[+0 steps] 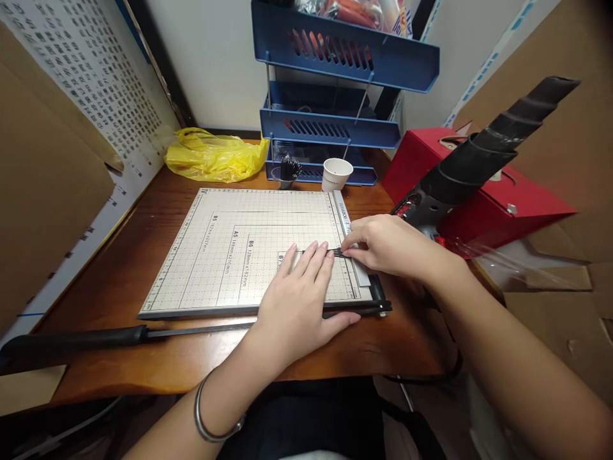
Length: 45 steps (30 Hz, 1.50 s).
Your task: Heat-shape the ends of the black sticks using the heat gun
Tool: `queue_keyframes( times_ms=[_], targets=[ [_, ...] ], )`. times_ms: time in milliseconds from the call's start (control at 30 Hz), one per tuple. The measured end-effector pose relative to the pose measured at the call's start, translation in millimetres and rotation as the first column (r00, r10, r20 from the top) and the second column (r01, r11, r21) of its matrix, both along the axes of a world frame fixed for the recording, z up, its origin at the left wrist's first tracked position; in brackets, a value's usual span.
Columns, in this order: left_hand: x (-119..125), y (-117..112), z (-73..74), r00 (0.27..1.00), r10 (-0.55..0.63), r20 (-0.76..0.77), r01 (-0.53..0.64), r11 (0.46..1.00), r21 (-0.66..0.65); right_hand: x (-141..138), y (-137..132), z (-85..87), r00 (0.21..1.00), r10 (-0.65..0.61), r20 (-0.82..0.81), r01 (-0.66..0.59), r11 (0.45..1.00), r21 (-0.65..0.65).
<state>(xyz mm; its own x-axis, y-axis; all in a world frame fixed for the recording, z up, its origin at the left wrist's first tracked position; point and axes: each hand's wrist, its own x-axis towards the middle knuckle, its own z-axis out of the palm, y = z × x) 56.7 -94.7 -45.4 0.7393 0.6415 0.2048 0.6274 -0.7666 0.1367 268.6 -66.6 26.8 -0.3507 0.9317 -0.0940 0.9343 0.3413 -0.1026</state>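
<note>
Where the thin black strands [338, 252] lie bunched between both hands' fingertips, our right hand [387, 246] curls inward, fingers pinching their end, and our left hand [299, 297] rests palm-down, fingers slightly spread, on the cream gridded board [191, 268]. Left of those fingers we read "B5", "A5 148mm x 210mm" and "B6 128mm x 182mm".

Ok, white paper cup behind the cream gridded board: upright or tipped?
Upright. The white paper cup stands mouth up, its wider end on top, just beyond the cream gridded board.
</note>
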Motion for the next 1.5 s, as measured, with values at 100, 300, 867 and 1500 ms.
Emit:
queue_keyframes(
  times_ms=[100,300,867,1500],
  targets=[
    [0,0,-0.1,1.000,0.000,-0.003,0.000,1.000,0.003,0,1,0.4,1.000,-0.005,-0.001,0.005,1.000,-0.020],
    [0,0,0.0,1.000,0.002,-0.003,-0.002,1.000,0.008,-3,2,0.6,0.998,-0.003,0.056,0.005,0.999,-0.038],
    [-1,0,-1.8,1.000,-0.007,0.007,0.007,0.999,0.045,-13,-3,3.3,0.966,-0.013,0.258,0.016,1.000,-0.010],
    [-3,1,-1.9,0.999,-0.027,0.041,0.024,0.998,0.063,-25,-21,9.0,0.950,-0.019,0.310,0.028,0.999,-0.025]
  ],
)
